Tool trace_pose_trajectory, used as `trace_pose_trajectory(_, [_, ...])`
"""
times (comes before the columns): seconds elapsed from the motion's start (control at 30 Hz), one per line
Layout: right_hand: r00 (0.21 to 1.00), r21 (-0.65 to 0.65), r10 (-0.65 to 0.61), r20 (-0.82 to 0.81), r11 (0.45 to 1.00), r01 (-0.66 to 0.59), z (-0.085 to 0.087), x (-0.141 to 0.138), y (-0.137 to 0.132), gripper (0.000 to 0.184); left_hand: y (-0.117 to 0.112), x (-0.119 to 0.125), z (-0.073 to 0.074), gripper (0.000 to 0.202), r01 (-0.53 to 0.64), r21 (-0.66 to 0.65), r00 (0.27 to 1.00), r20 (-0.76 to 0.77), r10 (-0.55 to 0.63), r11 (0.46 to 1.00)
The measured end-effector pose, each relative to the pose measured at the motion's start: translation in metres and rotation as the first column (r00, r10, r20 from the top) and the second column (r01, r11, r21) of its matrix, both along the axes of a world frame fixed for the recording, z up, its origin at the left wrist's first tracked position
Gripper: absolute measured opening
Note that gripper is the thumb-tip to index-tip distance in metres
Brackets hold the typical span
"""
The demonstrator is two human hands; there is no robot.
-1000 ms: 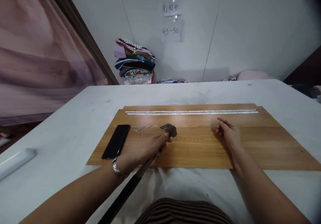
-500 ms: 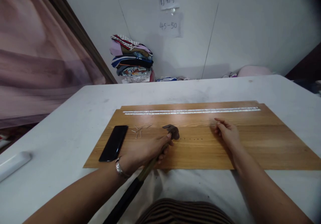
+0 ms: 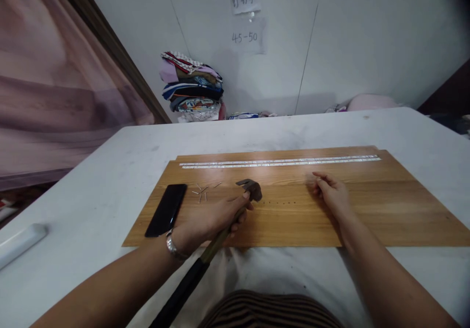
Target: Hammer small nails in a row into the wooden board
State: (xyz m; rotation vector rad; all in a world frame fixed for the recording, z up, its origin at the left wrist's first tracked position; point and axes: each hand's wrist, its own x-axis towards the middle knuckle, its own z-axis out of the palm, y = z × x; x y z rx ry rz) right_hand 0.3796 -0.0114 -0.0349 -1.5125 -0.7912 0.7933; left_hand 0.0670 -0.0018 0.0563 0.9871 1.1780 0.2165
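My left hand is wrapped round the handle of a claw hammer, close under its dark metal head. The black grip of the handle slants down toward my body. My right hand is over the right part of the wooden board, its thumb and fingertips pressed together. Whatever is in that pinch, if anything, is too small to make out. Just right of the hammer head, a row of small dark dots runs along the board. Several loose nails lie left of the hammer.
A black phone lies on the board's left side. Two white strips run along its far part. The board rests on a white table. Folded clothes are stacked behind the table, and a white object lies at far left.
Almost nothing differs. The hammer head, in my left hand, has shifted very slightly up and left in view; my right hand keeps its pinch in nearly the same place.
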Motion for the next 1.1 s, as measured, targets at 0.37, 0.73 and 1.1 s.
trace_pose_trajectory(0.37, [1.0, -0.006, 0.011, -0.004, 1.0, -0.011, -0.001, -0.001, 0.001, 0.032, 0.0, 0.001, -0.005, 0.057, -0.023, -0.045, 0.998, -0.062, 0.02, 0.999])
trace_pose_trajectory(0.73, [1.0, -0.01, 0.003, -0.029, 1.0, -0.003, -0.001, -0.001, 0.001, 0.034, 0.001, 0.006, 0.001, 0.053, 0.035, 0.022, 0.998, -0.055, -0.033, 0.999])
trace_pose_trajectory(1.1, [1.0, -0.046, -0.014, -0.009, 0.999, 0.014, 0.003, -0.002, 0.0, 0.033, 0.004, 0.003, 0.006, 0.057, 0.067, 0.018, 0.997, -0.047, -0.066, 0.998])
